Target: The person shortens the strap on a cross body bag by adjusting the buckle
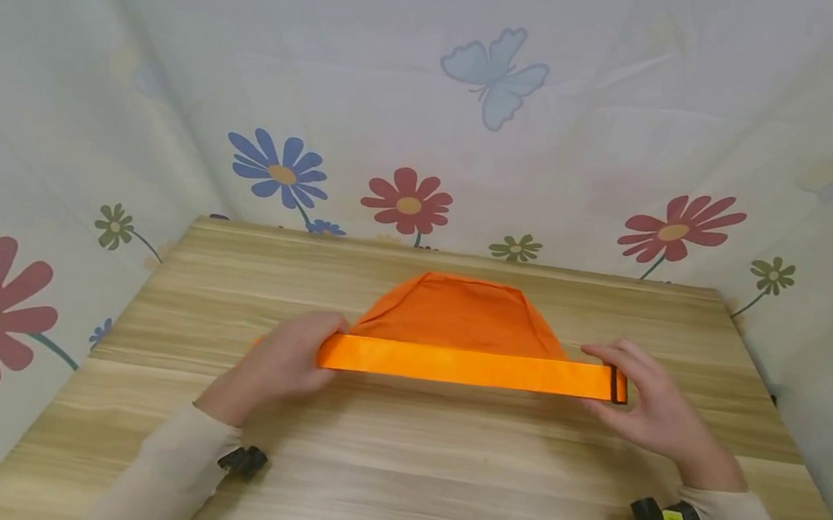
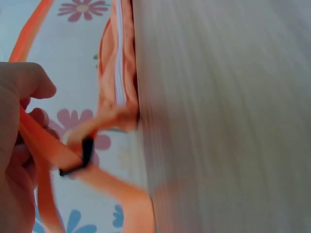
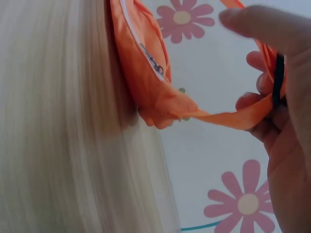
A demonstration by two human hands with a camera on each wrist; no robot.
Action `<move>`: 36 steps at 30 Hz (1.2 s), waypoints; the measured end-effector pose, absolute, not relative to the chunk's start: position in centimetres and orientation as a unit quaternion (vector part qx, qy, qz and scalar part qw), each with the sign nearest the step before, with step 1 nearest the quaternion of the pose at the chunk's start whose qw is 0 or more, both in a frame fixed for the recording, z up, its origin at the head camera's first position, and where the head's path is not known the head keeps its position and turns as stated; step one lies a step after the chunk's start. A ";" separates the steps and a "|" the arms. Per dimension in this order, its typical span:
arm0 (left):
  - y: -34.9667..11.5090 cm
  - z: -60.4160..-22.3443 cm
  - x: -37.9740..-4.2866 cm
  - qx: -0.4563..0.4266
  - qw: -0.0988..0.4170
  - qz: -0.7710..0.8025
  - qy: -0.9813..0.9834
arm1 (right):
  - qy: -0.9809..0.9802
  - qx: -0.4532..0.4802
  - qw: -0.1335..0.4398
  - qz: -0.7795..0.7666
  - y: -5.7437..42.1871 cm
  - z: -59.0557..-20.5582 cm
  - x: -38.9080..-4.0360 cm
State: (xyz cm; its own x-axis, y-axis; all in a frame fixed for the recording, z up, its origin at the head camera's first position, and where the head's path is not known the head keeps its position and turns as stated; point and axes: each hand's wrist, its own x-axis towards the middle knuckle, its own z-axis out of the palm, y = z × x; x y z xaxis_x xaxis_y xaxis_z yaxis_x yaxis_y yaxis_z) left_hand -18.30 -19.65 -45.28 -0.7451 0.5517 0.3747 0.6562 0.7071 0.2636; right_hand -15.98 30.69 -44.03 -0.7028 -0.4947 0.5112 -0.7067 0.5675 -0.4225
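An orange waist bag point(image 1: 462, 315) lies on the wooden table, its domed side toward the back wall. In front of it, a bright orange strap point(image 1: 466, 366) stretches taut between both hands. My left hand point(image 1: 290, 357) grips the strap's left end; in the left wrist view, a black buckle point(image 2: 77, 158) sits on the webbing just beyond the fingers. At the other end, my right hand point(image 1: 654, 404) holds the strap beside a black slider point(image 1: 617, 385), with fingers curled behind the webbing. The right wrist view shows the bag's pale zipper and dark zipper pull point(image 3: 154, 62).
The wood-grain table point(image 1: 433, 479) reaches back to a pale cloth wall point(image 1: 373, 80) printed with flowers and a butterfly. Cloth also hangs along both sides. A small black camera point(image 1: 244, 461) is strapped to the left wrist, another point(image 1: 663, 516) to the right.
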 end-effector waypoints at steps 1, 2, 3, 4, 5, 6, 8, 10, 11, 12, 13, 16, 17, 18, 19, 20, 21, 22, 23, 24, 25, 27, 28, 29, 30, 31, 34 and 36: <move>-19.9 -45.3 -18.3 -0.327 0.137 -0.191 -0.915 | -0.871 0.344 0.171 0.308 30.8 -44.1 -16.0; -20.2 -45.4 -18.3 -0.326 0.141 -0.189 -0.915 | -0.873 0.340 0.173 0.305 30.9 -44.3 -16.1; -20.4 -45.4 -18.3 -0.328 0.144 -0.187 -0.915 | -0.874 0.336 0.173 0.305 31.1 -44.4 -16.2; -20.6 -45.4 -18.3 -0.330 0.148 -0.186 -0.914 | -0.875 0.331 0.173 0.307 31.2 -44.5 -16.3; -20.8 -45.5 -18.3 -0.334 0.152 -0.184 -0.912 | -0.875 0.328 0.175 0.311 31.3 -44.6 -16.3; -21.0 -45.5 -18.3 -0.338 0.156 -0.183 -0.910 | -0.874 0.323 0.178 0.315 31.5 -44.7 -16.4; -21.4 -45.5 -18.2 -0.342 0.164 -0.186 -0.906 | -0.870 0.313 0.187 0.331 31.8 -44.9 -16.5; -21.9 -45.5 -18.2 -0.341 0.175 -0.188 -0.904 | -0.864 0.304 0.195 0.351 32.1 -45.0 -16.5; -22.2 -45.5 -18.2 -0.341 0.179 -0.191 -0.903 | -0.860 0.301 0.199 0.360 32.3 -45.1 -16.5; -22.4 -45.5 -18.2 -0.341 0.184 -0.193 -0.902 | -0.858 0.296 0.199 0.369 32.5 -45.1 -16.5; -22.7 -45.6 -18.2 -0.343 0.188 -0.194 -0.900 | -0.856 0.293 0.198 0.376 32.6 -45.1 -16.5; -23.3 -45.7 -18.3 -0.359 0.200 -0.206 -0.888 | -0.855 0.283 0.195 0.390 32.9 -45.1 -16.5; -23.4 -45.8 -18.3 -0.366 0.205 -0.215 -0.882 | -0.854 0.280 0.193 0.393 32.9 -45.1 -16.5; -23.6 -45.9 -18.4 -0.372 0.209 -0.226 -0.876 | -0.855 0.277 0.191 0.394 33.0 -45.2 -16.5; -23.8 -45.9 -18.4 -0.378 0.214 -0.242 -0.868 | -0.856 0.274 0.191 0.395 33.1 -45.3 -16.6; -24.0 -46.0 -18.5 -0.386 0.219 -0.260 -0.858 | -0.856 0.270 0.190 0.397 33.2 -45.3 -16.6; -24.1 -46.1 -18.5 -0.393 0.224 -0.280 -0.847 | -0.858 0.264 0.188 0.398 33.3 -45.4 -16.7; -24.3 -46.1 -18.5 -0.398 0.227 -0.302 -0.836 | -0.859 0.259 0.188 0.398 33.5 -45.5 -16.8; -24.4 -46.2 -18.5 -0.402 0.232 -0.321 -0.825 | -0.860 0.253 0.187 0.402 33.7 -45.7 -16.9; -24.5 -46.2 -18.5 -0.404 0.232 -0.341 -0.816 | -0.860 0.246 0.187 0.406 33.8 -45.8 -17.0; -24.7 -46.2 -18.5 -0.405 0.231 -0.360 -0.808 | -0.858 0.241 0.185 0.413 34.0 -46.0 -17.0; -24.9 -46.1 -18.5 -0.399 0.227 -0.392 -0.797 | -0.854 0.233 0.185 0.427 34.4 -46.2 -17.1; -24.9 -46.1 -18.5 -0.394 0.224 -0.405 -0.794 | -0.851 0.231 0.184 0.434 34.6 -46.4 -17.1; -24.9 -46.1 -18.5 -0.386 0.221 -0.418 -0.792 | -0.849 0.227 0.182 0.441 34.7 -46.4 -17.1; -24.9 -46.1 -18.5 -0.380 0.213 -0.437 -0.786 | -0.848 0.224 0.180 0.445 34.7 -46.5 -17.0; -24.8 -46.0 -18.4 -0.377 0.210 -0.455 -0.779 | -0.848 0.219 0.177 0.449 34.7 -46.5 -17.0; -24.2 -45.9 -18.3 -0.365 0.204 -0.508 -0.753 | -0.852 0.203 0.169 0.452 34.5 -46.3 -16.8; -23.6 -45.9 -18.2 -0.359 0.197 -0.543 -0.733 | -0.851 0.201 0.164 0.456 34.1 -46.0 -16.7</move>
